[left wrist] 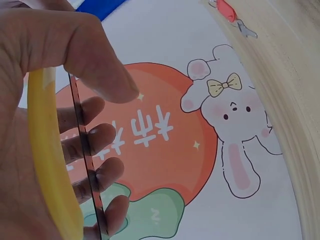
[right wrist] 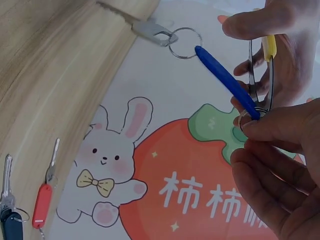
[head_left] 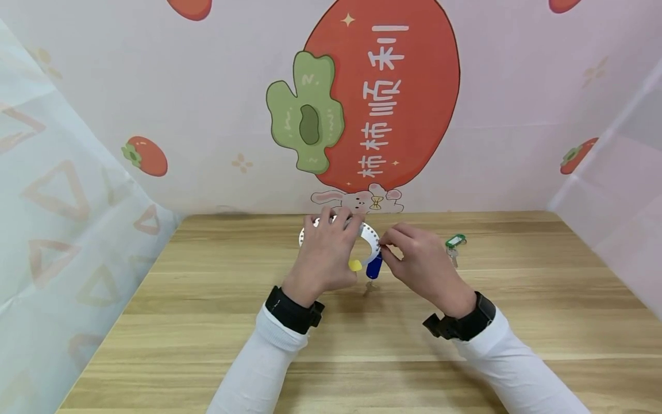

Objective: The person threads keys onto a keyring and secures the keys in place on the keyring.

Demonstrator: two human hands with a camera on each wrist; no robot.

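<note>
My left hand point(head_left: 322, 253) holds a flat white ring point(head_left: 373, 240) with a row of small holes, its fingers curled over it. A yellow key tag point(head_left: 354, 265) shows beside the palm. On the ring's right side, my right hand point(head_left: 421, 264) pinches a small metal ring point(right wrist: 242, 120) at the end of a blue key tag point(right wrist: 225, 79) between thumb and forefinger. A key point(right wrist: 154, 32) hangs from a split ring point(right wrist: 185, 44) at the blue tag's other end. In the left wrist view the white ring appears edge-on, as a thin strip crossing the fingers.
On the wooden table point(head_left: 207, 322), right of my right hand, lies a green key tag point(head_left: 456, 240) with keys. A red key tag point(right wrist: 42, 206) with a key and a dark key tag point(right wrist: 12, 224) show in the right wrist view. Behind stands a printed backdrop point(head_left: 217, 86).
</note>
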